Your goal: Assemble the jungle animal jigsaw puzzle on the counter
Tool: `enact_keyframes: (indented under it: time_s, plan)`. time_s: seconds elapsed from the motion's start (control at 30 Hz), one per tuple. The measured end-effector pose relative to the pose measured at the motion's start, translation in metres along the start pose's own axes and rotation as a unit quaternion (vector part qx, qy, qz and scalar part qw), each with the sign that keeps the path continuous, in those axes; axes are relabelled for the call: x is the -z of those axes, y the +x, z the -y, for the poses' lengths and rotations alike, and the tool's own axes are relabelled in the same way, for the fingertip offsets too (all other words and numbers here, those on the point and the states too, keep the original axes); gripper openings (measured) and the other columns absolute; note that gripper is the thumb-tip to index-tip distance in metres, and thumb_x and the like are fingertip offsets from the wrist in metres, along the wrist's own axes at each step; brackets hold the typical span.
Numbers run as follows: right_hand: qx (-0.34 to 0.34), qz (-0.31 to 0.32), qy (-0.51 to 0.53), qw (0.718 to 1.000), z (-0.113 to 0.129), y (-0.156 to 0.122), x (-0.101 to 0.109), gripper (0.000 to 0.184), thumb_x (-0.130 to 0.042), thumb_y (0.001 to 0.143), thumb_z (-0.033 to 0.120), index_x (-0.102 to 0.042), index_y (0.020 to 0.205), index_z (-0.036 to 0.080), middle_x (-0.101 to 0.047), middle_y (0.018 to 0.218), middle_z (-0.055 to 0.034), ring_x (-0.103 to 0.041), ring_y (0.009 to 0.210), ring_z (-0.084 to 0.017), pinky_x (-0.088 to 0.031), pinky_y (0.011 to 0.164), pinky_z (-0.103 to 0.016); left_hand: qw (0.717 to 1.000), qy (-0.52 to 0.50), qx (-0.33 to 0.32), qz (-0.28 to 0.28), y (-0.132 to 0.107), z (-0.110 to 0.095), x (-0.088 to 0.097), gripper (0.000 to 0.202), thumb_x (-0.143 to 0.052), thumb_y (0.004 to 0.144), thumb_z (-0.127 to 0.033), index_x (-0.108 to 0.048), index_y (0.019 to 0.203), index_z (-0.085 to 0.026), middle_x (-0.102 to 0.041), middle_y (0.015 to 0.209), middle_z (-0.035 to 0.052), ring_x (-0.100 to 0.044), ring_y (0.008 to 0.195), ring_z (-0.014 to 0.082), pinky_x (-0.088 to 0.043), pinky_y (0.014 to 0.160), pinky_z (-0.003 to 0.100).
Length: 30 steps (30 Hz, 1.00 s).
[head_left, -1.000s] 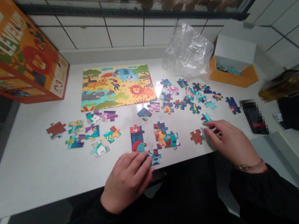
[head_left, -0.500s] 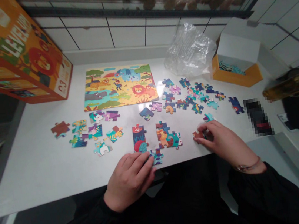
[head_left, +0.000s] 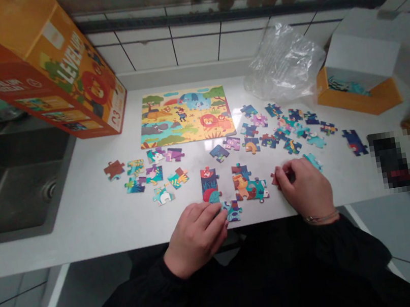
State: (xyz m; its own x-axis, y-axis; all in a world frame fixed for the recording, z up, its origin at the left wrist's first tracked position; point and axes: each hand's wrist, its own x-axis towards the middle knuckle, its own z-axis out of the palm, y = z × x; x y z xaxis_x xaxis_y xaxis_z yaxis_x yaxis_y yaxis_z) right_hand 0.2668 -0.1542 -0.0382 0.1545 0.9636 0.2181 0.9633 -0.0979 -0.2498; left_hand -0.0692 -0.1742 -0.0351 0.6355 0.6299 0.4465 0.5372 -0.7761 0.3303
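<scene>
My right hand point(head_left: 304, 187) is curled around a brown face-down puzzle piece point(head_left: 275, 179), pinching it just right of a joined cluster with a lion point(head_left: 248, 185). My left hand point(head_left: 197, 231) lies at the counter's front edge, fingers together, its tips touching a teal and purple piece point(head_left: 233, 211). Just above the left fingertips stands a joined red and blue strip point(head_left: 209, 184). A teal piece point(head_left: 313, 160) shows behind my right hand.
A finished animal puzzle picture point(head_left: 184, 117) lies at the back of the white counter point(head_left: 83, 218). Loose pieces lie left point(head_left: 154, 174) and right point(head_left: 286, 128). An orange puzzle box point(head_left: 57, 68), a plastic bag point(head_left: 282, 62), a small open box point(head_left: 360, 84) and a sink point(head_left: 6, 193) surround them.
My right hand has taken hold of the brown piece and drawn it left toward the lion cluster. The left hand has stayed on the teal piece. The camera view has shifted left.
</scene>
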Motion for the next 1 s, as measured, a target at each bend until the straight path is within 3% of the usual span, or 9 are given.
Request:
enact_keyframes:
  time_s: [0.17,0.33,0.43,0.5,0.63,0.87,1.0]
  plan:
    - [0.003,-0.007,0.003,1.0,-0.001,0.0,0.0,0.027,-0.057,0.107,0.041,-0.059,0.084,0.027,-0.068,0.09,-0.0066,-0.061,0.083,-0.025,-0.038,0.069,-0.039,0.997,0.044,0.062,-0.012,0.001,0.024,0.03,0.031,-0.069,0.102,-0.016,-0.071,0.132,-0.022,-0.079,0.129,0.0136,-0.074,0.116,0.03,-0.061,0.098,0.048]
    - [-0.007,-0.005,0.011,1.0,-0.002,0.0,0.0,0.026,-0.06,0.107,0.04,-0.06,0.084,0.027,-0.068,0.089,-0.0058,-0.062,0.083,-0.025,-0.039,0.07,-0.039,0.959,0.196,0.195,-0.061,0.001,0.086,0.088,0.02,-0.061,0.107,-0.024,-0.074,0.122,-0.019,-0.079,0.127,0.0126,-0.073,0.12,0.0311,-0.057,0.109,0.05]
    - [-0.006,-0.003,0.015,1.0,-0.001,0.0,0.0,0.027,-0.06,0.107,0.04,-0.06,0.083,0.027,-0.067,0.089,-0.0057,-0.062,0.083,-0.025,-0.038,0.069,-0.039,0.92,0.241,0.307,-0.033,-0.008,0.126,0.119,0.031,-0.052,0.107,-0.025,-0.072,0.129,-0.014,-0.075,0.137,0.0123,-0.069,0.132,0.0315,-0.049,0.12,0.053]
    - [-0.006,-0.002,0.018,1.0,-0.001,0.0,0.0,0.028,-0.06,0.107,0.041,-0.061,0.083,0.027,-0.067,0.089,-0.006,-0.062,0.082,-0.025,-0.038,0.069,-0.039,0.906,0.253,0.338,0.041,-0.018,0.152,0.131,0.047,-0.055,0.103,-0.032,-0.065,0.14,-0.005,-0.069,0.148,0.0212,-0.063,0.14,0.0366,-0.046,0.123,0.054]
    - [-0.007,0.0,0.019,1.0,-0.001,0.0,0.001,0.028,-0.059,0.108,0.04,-0.061,0.084,0.026,-0.068,0.09,-0.0059,-0.061,0.083,-0.025,-0.038,0.07,-0.039,0.889,0.235,0.362,0.153,-0.036,0.193,0.139,0.071,-0.055,0.106,-0.054,-0.059,0.147,0.004,-0.061,0.157,0.0274,-0.056,0.147,0.0409,-0.043,0.126,0.054]
    - [-0.008,0.004,0.019,1.0,-0.002,0.001,0.0,0.027,-0.06,0.107,0.04,-0.061,0.084,0.026,-0.068,0.091,-0.0061,-0.061,0.083,-0.025,-0.038,0.07,-0.038,0.919,0.167,0.334,0.127,-0.042,0.228,0.146,0.093,-0.045,0.102,-0.088,-0.074,0.129,-0.004,-0.069,0.139,0.0194,-0.062,0.132,0.0333,-0.047,0.121,0.05]
    - [-0.01,0.0,0.011,1.0,-0.003,0.0,-0.001,0.026,-0.061,0.106,0.039,-0.06,0.084,0.026,-0.067,0.089,-0.0051,-0.06,0.082,-0.024,-0.037,0.07,-0.038,0.911,0.126,0.358,0.16,-0.038,0.231,0.155,0.089,-0.049,0.1,-0.087,-0.073,0.132,-0.008,-0.065,0.146,0.0189,-0.059,0.137,0.0314,-0.043,0.124,0.048]
